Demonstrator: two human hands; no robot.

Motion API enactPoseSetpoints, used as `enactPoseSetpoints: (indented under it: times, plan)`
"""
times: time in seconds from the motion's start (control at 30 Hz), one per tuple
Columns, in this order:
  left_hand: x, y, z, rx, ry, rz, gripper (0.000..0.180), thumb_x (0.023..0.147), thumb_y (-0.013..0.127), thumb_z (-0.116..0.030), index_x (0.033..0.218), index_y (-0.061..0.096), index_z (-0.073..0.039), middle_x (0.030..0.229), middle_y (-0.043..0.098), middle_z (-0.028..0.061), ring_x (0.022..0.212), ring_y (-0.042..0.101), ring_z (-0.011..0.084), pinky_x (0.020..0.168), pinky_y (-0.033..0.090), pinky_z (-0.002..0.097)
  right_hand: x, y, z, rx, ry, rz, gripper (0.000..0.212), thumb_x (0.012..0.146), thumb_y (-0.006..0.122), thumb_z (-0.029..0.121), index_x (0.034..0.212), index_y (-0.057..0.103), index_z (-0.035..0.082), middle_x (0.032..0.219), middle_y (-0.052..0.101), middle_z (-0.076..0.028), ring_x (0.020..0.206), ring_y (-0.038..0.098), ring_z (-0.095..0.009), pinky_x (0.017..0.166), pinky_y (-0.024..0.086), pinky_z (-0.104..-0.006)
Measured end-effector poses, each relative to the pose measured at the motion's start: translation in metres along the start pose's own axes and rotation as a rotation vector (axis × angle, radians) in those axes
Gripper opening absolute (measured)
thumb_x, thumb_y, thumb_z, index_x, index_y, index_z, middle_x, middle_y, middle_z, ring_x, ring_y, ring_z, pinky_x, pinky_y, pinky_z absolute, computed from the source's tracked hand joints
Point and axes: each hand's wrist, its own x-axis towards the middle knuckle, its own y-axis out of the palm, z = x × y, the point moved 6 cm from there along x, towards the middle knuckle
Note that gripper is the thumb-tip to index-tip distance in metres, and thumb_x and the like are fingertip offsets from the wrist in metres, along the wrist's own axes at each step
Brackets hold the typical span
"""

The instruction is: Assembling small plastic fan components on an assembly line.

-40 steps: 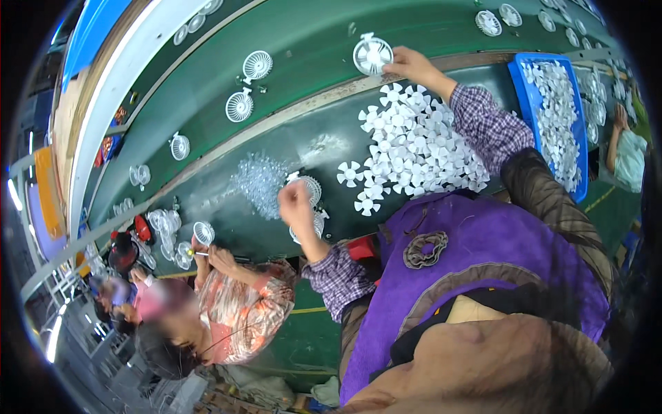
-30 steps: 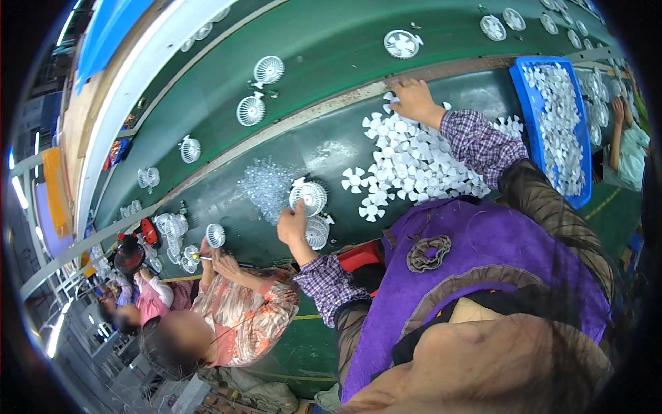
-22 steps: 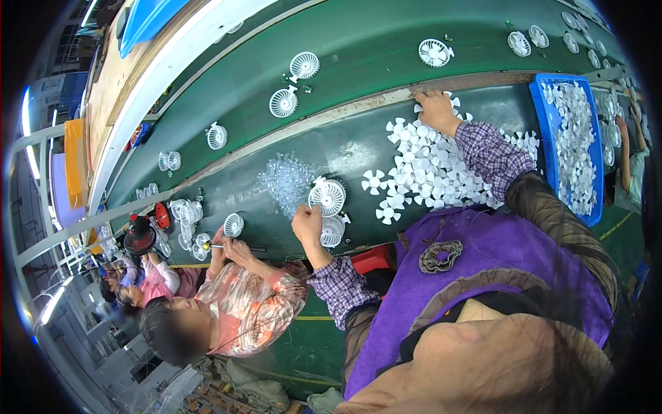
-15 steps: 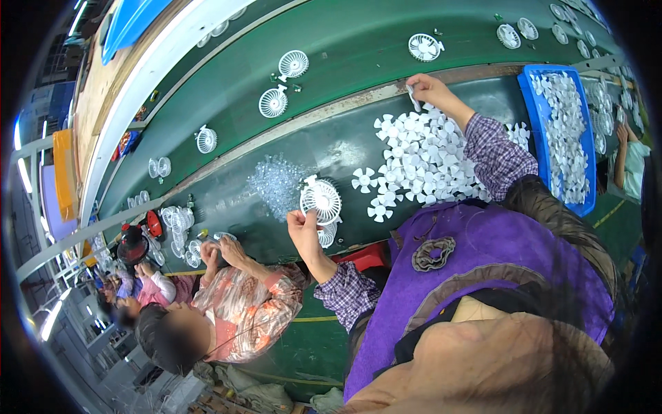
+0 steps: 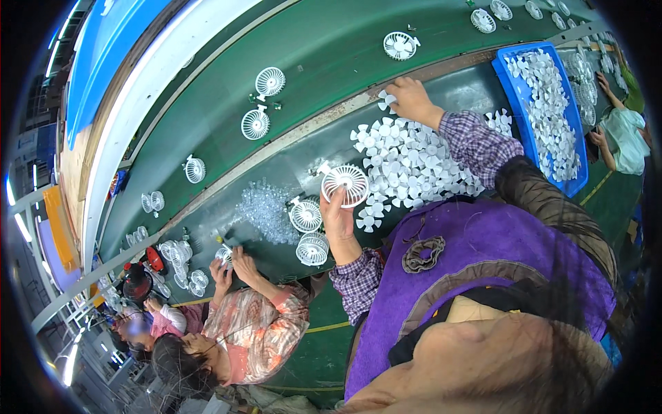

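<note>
One fan grille (image 5: 345, 185) faces us, grasped in our left hand (image 5: 337, 215); our right hand (image 5: 411, 99) pinches a far white blade (image 5: 386, 101).

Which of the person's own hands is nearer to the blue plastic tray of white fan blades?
The right hand. It rests on the white blade pile left of the blue plastic tray; the left hand holds a white round fan grille, farther off.

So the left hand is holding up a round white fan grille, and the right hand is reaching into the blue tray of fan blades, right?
Not quite. The head view shows the left hand holding up the round white fan grille, but the right hand is not in the blue tray. It rests at the far edge of the loose pile of white fan blades on the green table, beside the tray.
</note>
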Motion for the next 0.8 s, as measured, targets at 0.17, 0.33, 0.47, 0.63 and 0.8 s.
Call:
enactPoseSetpoints:
  times: [0.17,0.33,0.47,0.63,0.8]
  plan:
    - [0.019,0.032,-0.006,0.114,0.072,-0.069,0.035,0.087,0.065,-0.007,0.119,0.053,-0.001,0.108,0.062,0.0087,0.095,0.062,0.0179,0.081,0.053,0.0330,0.007,0.024,0.005,-0.227,-0.004,0.176,0.032,0.069,0.062,0.013,0.100,0.065,0.007,0.099,0.062,-0.011,0.102,0.054,-0.028,0.081,0.038,-0.0425]
    - [0.028,0.039,-0.009,0.132,0.116,0.005,0.031,0.086,0.060,0.001,0.116,0.055,0.000,0.108,0.062,0.0093,0.094,0.063,0.0178,0.080,0.054,0.0321,-0.012,-0.038,0.047,0.147,-0.152,0.037,0.035,0.072,0.066,0.017,0.104,0.062,0.003,0.097,0.060,-0.014,0.099,0.053,-0.032,0.082,0.043,-0.0422]
    - [0.021,0.052,-0.010,0.150,0.123,0.055,0.042,0.079,0.051,0.007,0.120,0.052,0.000,0.109,0.062,0.0083,0.094,0.062,0.0157,0.083,0.052,0.0304,-0.052,-0.097,0.127,0.422,-0.383,0.084,0.038,0.074,0.070,0.014,0.108,0.059,0.002,0.094,0.058,-0.013,0.090,0.054,-0.032,0.079,0.046,-0.0408]
    - [0.018,0.062,0.002,0.290,0.144,0.157,0.052,0.076,0.051,0.006,0.127,0.048,0.000,0.110,0.060,0.0062,0.094,0.059,0.0125,0.084,0.046,0.0249,-0.067,-0.091,0.154,0.434,-0.452,0.003,0.038,0.074,0.070,0.013,0.107,0.058,0.000,0.097,0.058,-0.014,0.093,0.054,-0.032,0.079,0.046,-0.0399]
    - [0.011,0.062,0.007,0.496,0.281,0.061,0.039,0.087,0.064,-0.004,0.123,0.051,0.003,0.110,0.061,0.0080,0.098,0.058,0.0135,0.083,0.047,0.0257,-0.071,-0.085,0.159,0.384,-0.452,0.081,0.037,0.073,0.070,0.010,0.106,0.059,0.001,0.096,0.057,-0.013,0.093,0.054,-0.032,0.080,0.047,-0.0397]
